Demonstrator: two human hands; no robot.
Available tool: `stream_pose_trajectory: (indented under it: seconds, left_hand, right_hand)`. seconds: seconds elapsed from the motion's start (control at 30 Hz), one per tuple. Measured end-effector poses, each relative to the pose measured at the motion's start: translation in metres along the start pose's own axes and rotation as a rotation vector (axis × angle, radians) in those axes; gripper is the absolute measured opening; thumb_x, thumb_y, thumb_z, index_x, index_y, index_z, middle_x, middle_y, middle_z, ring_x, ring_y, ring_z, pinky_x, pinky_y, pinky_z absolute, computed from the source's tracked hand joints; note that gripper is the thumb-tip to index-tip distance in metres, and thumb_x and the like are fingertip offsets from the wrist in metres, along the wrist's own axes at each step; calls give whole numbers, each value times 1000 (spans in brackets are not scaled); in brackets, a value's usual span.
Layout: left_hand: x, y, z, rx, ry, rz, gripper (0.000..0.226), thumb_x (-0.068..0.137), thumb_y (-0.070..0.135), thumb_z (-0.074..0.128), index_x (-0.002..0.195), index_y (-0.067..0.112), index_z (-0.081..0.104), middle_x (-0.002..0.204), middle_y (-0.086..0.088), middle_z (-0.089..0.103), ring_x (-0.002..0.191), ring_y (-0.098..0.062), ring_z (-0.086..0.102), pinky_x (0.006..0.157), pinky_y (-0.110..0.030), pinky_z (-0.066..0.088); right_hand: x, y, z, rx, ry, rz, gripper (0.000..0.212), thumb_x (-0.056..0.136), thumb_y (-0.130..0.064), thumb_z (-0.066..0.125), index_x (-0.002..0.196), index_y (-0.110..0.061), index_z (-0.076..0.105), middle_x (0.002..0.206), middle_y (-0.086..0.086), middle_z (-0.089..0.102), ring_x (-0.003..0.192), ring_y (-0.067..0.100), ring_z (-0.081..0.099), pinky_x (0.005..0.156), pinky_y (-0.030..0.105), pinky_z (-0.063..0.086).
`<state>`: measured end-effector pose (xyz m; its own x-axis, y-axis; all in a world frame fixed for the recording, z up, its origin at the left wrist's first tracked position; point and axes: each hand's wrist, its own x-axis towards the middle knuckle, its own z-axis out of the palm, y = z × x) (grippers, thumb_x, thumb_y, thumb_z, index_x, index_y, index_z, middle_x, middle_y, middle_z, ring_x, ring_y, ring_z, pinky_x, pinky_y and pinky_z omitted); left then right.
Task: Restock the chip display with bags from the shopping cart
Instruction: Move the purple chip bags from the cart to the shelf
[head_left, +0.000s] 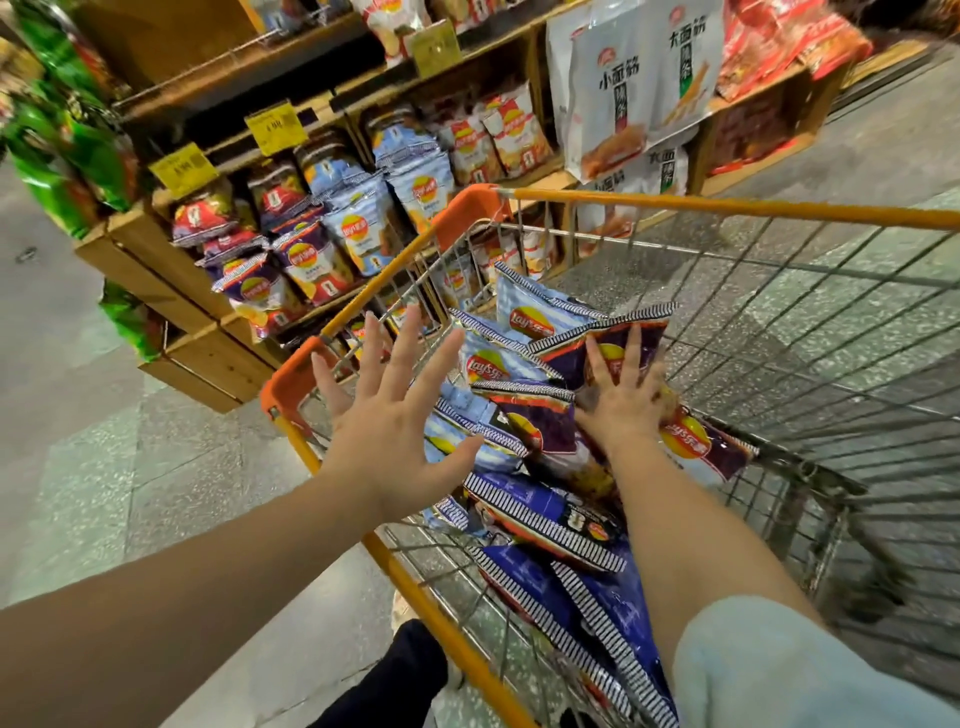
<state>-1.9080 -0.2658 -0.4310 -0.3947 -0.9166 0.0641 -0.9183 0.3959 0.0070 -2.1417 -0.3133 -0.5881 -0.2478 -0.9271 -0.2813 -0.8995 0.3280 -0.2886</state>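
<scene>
Over the shopping cart (675, 205), the right hand (623, 400) presses spread fingers on a purple chip bag (618, 338) (likely to grasp it); the left hand (389, 415) hovers wide open, empty, toward the chip display (311, 228).

The shopping cart (691, 205) has an orange rim and orange corner caps over grey metal wire. Inside it lie chip bags: a dark purple bag (566, 358) with a yellow and red logo and black-and-white striped edges, a pale blue bag (535, 312) with the same logo and striped trim, and deep blue bags (540, 577) nearer the person, also edged in stripes. The wooden display (171, 270) is tan brown, carrying yellow price tags (183, 170), green bags (57, 140) to the left, white bags (631, 83) with black characters, and red packets (789, 41). The floor (104, 467) is speckled grey-green. The sleeve (789, 670) is light blue.
</scene>
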Motion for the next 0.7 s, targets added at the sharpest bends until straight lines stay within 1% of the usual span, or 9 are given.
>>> stream_pose_trajectory:
  seconds: [0.07, 0.17, 0.23, 0.3, 0.37, 0.47, 0.57, 0.63, 0.7]
  left_hand:
    - [-1, 0, 0, 1, 5, -7, 80, 75, 76, 22, 135, 61, -29, 152, 17, -36, 140, -18, -37, 102, -52, -34]
    - [-1, 0, 1, 0, -4, -3, 80, 75, 77, 21, 137, 60, -27, 153, 16, -34, 140, -17, -37, 101, -50, -36]
    - [-1, 0, 1, 14, -17, 0, 80, 75, 77, 21, 137, 60, -27, 152, 17, -35, 140, -17, -36, 101, -50, -36]
    - [-1, 0, 2, 25, -24, 3, 81, 74, 77, 22, 136, 60, -28, 152, 16, -35, 141, -18, -36, 101, -51, -36]
    - [0, 0, 1, 25, -30, 3, 82, 74, 77, 22, 136, 60, -28, 153, 16, -34, 140, -17, -36, 101, -51, -37]
    - [1, 0, -1, 23, -30, 2, 82, 73, 78, 22, 135, 61, -29, 153, 15, -34, 140, -17, -37, 99, -49, -39]
    - [0, -2, 0, 23, -29, 2, 83, 73, 77, 24, 137, 61, -26, 155, 14, -31, 141, -20, -35, 100, -52, -37]
    - [0, -3, 3, 29, -22, 7, 85, 74, 77, 28, 139, 60, -23, 156, 14, -30, 143, -22, -31, 102, -55, -34]
    - [1, -4, 3, 37, -28, 4, 85, 73, 78, 27, 139, 59, -24, 154, 16, -33, 143, -23, -30, 103, -58, -32]
  right_hand:
    - [2, 2, 3, 20, 17, -7, 96, 88, -59, 52, 128, -49, -34, 148, 1, -44, 142, 45, -17, 110, 65, 20]
    - [4, 6, 7, 47, 39, -20, 87, 90, -60, 46, 132, -50, -30, 150, 0, -42, 142, 43, -19, 111, 64, 17]
    - [6, 5, 8, 77, 52, -11, 91, 88, -59, 51, 138, -50, -25, 150, 1, -41, 142, 42, -21, 110, 64, 15]
    - [8, 5, 7, 106, 73, -1, 98, 85, -54, 60, 142, -51, -20, 150, 2, -41, 142, 41, -21, 110, 64, 16]
    - [8, 7, 5, 120, 87, -3, 100, 85, -48, 65, 143, -52, -16, 150, 2, -40, 144, 41, -15, 111, 62, 22]
    - [2, 9, 1, 122, 128, -15, 95, 86, -44, 66, 147, -51, -7, 154, 2, -33, 144, 39, 3, 110, 52, 31]
    - [-5, 11, -2, 140, 162, -37, 92, 85, -44, 65, 148, -49, -2, 156, 2, -27, 140, 37, 14, 109, 44, 31]
    - [-9, 12, -7, 115, 169, -58, 91, 86, -45, 63, 149, -47, -3, 156, 2, -26, 138, 35, 20, 106, 42, 34]
    - [-13, 13, -15, 79, 176, -83, 89, 88, -46, 61, 149, -46, -4, 156, 2, -27, 136, 33, 23, 104, 41, 36]
